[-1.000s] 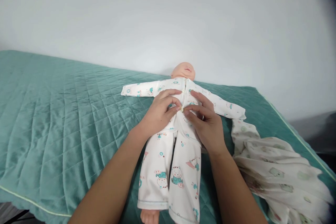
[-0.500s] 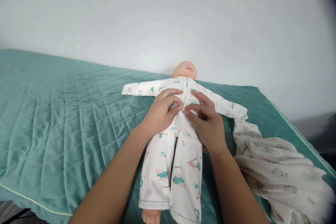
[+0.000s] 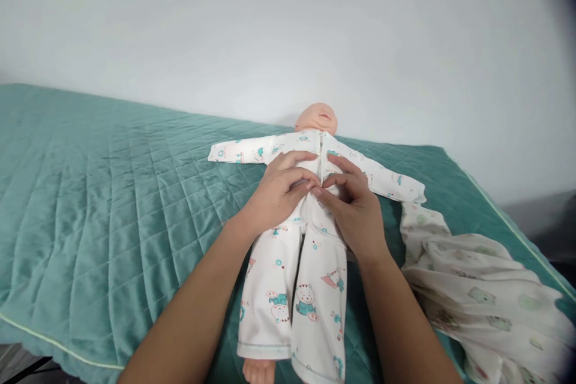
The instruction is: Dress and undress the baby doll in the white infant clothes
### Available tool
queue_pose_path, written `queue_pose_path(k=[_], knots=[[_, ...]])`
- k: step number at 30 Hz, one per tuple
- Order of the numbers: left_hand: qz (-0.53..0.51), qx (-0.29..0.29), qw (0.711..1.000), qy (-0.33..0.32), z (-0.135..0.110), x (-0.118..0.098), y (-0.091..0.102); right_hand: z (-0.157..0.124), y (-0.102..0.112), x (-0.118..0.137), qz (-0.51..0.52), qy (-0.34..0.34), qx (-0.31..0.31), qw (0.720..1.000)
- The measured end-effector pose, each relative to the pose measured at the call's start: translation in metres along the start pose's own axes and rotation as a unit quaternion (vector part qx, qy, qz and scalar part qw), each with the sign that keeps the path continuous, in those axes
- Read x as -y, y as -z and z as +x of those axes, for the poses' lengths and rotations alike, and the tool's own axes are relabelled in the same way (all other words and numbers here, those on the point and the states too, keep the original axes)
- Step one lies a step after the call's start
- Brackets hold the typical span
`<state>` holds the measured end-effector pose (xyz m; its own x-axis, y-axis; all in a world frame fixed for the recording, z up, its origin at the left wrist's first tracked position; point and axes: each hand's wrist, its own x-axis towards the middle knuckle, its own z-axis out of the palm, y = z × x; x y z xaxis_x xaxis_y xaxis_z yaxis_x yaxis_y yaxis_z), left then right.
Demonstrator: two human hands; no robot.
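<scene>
A baby doll (image 3: 317, 118) lies on its back with its arms spread, dressed in a white printed jacket (image 3: 294, 143) and matching pants (image 3: 270, 300). At the middle of the jacket front, my left hand (image 3: 283, 186) pinches the opening edge between thumb and forefinger. My right hand (image 3: 355, 210) pinches the same spot from the other side, its fingertips touching those of my left. The fingers hide whatever fastener lies there. Above them the front edges still show a narrow gap near the neck. One bare doll foot (image 3: 260, 371) sticks out of a pant leg.
A green quilted cover (image 3: 112, 210) lies under the doll. To the right rests a crumpled white cloth garment (image 3: 486, 288) with a pale green print, close to the doll's sleeve. A plain pale wall (image 3: 270, 30) stands behind.
The fingertips of both hands have closed together over the jacket's front edge, covering the small yellowish bit seen there before. The doll and the cloth have stayed in place.
</scene>
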<state>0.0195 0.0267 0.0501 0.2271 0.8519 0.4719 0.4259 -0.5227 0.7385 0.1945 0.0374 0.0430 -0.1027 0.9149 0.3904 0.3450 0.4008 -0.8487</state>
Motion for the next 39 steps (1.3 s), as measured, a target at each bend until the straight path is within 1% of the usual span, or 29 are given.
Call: queue_pose_path(k=[6,9,13,17,19,21,23,24,26,27,28,29,30,32,33,35,37,39], knots=[[0.066,-0.02,0.997,-0.023,0.0,0.0,-0.006,-0.002,-0.001,0.001,0.01,-0.002,-0.007,1.0],[0.082,-0.027,0.996,-0.025,-0.001,0.0,-0.009,-0.003,-0.002,0.001,-0.01,0.007,0.012,1.0],[0.08,-0.036,0.996,-0.027,-0.002,0.001,-0.01,-0.003,-0.002,0.001,-0.026,0.022,0.031,0.999],[0.056,-0.056,0.997,-0.015,-0.001,0.001,-0.011,-0.004,-0.002,0.002,0.004,-0.008,0.021,1.0],[0.037,-0.078,0.996,0.006,0.0,0.0,-0.012,-0.003,0.0,0.002,0.054,-0.027,0.009,0.998],[0.016,-0.119,0.992,0.036,0.001,0.002,-0.013,0.0,0.003,-0.001,0.145,-0.062,-0.025,0.987],[-0.015,-0.191,0.978,0.082,0.001,0.006,-0.011,0.004,0.009,-0.007,0.229,-0.111,-0.091,0.963],[-0.034,-0.239,0.964,0.11,0.002,0.009,-0.008,0.006,0.012,-0.01,0.252,-0.137,-0.129,0.949],[-0.072,-0.338,0.922,0.173,0.002,0.016,-0.002,0.011,0.018,-0.019,0.26,-0.181,-0.19,0.929],[-0.091,-0.372,0.901,0.204,0.003,0.02,0.002,0.013,0.021,-0.023,0.251,-0.195,-0.203,0.926],[-0.106,-0.389,0.885,0.232,0.003,0.023,0.005,0.014,0.022,-0.026,0.238,-0.205,-0.205,0.927],[-0.116,-0.386,0.878,0.259,0.004,0.026,0.008,0.015,0.023,-0.028,0.219,-0.209,-0.198,0.932],[-0.118,-0.365,0.878,0.285,0.005,0.028,0.009,0.016,0.023,-0.029,0.19,-0.208,-0.186,0.941],[-0.096,-0.294,0.895,0.322,0.007,0.03,0.01,0.015,0.021,-0.03,0.109,-0.193,-0.15,0.963],[-0.078,-0.261,0.902,0.335,0.008,0.03,0.009,0.015,0.02,-0.03,0.072,-0.191,-0.131,0.97],[-0.059,-0.217,0.91,0.348,0.01,0.031,0.007,0.014,0.018,-0.03,0.035,-0.204,-0.103,0.973],[-0.062,-0.212,0.908,0.355,0.011,0.035,0.009,0.015,0.019,-0.032,0.044,-0.23,-0.097,0.967],[-0.052,-0.245,0.904,0.348,0.01,0.044,0.016,0.016,0.024,-0.034,0.041,-0.244,-0.11,0.963]])
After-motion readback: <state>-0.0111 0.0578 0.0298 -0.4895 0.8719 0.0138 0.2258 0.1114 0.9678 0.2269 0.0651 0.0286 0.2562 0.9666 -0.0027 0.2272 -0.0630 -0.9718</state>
